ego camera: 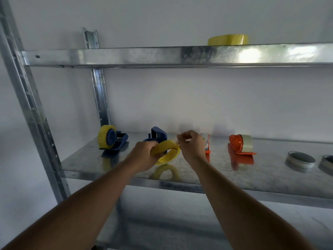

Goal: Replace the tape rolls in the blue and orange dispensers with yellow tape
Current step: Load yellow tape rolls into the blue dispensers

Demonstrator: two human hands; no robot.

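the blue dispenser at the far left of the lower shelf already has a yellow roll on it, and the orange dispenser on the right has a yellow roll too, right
Not quite. In the head view, the blue dispenser at the far left of the lower shelf does carry a yellow roll, but the orange dispenser on the right carries a clear roll, not a yellow one.

Right of frame centre, green lettering shows on a white roll (205,139) behind the right hand (191,147); too blurred to read.
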